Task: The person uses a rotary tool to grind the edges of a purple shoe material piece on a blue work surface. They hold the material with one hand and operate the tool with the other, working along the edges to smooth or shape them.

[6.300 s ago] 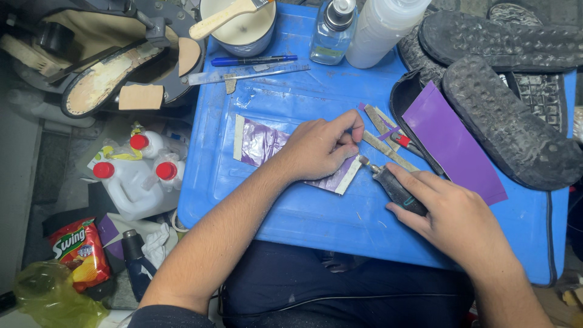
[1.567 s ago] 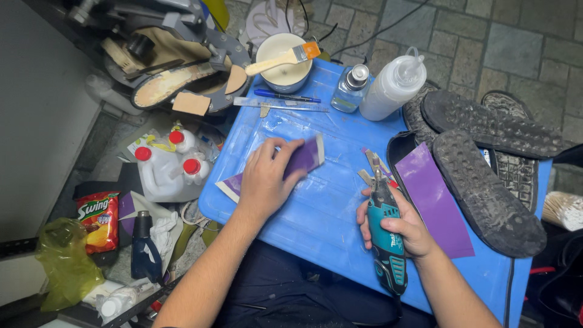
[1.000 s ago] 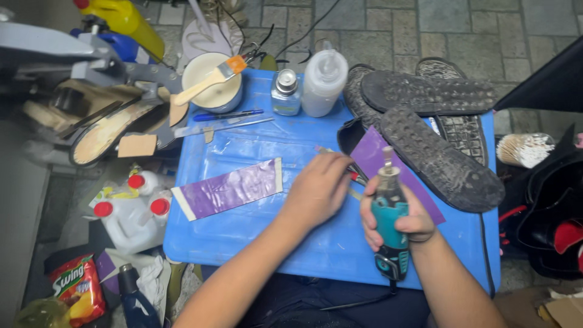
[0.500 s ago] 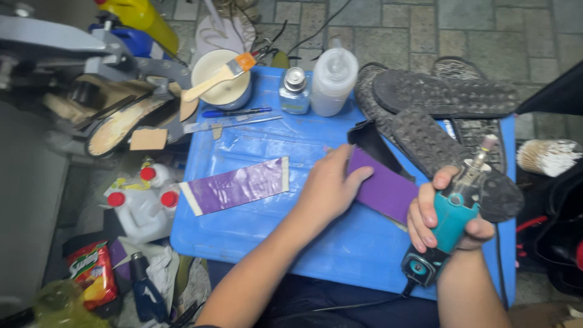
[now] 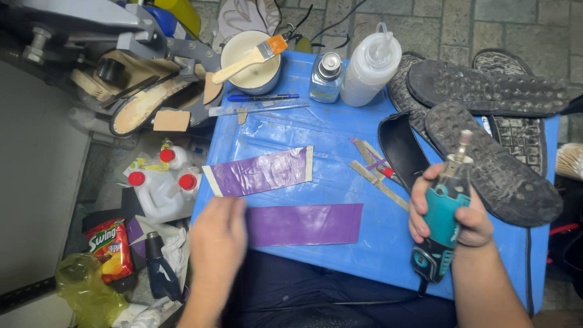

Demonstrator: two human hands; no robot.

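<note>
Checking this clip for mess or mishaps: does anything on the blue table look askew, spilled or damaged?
No spill shows. The upper purple strip lies tilted and its left end overhangs the blue table edge. The right hand holds a teal rotary tool upright; the left hand rests at the lower purple strip.

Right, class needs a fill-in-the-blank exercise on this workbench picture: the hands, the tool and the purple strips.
1. The right hand grips a teal rotary tool with its tip pointing ____.
2. The left hand rests at the left end of the ____ of the two purple strips.
3. The brush lies across a white ____.
4. The table cover is ____ in colour.

Missing words: up; nearer; pot; blue
</note>
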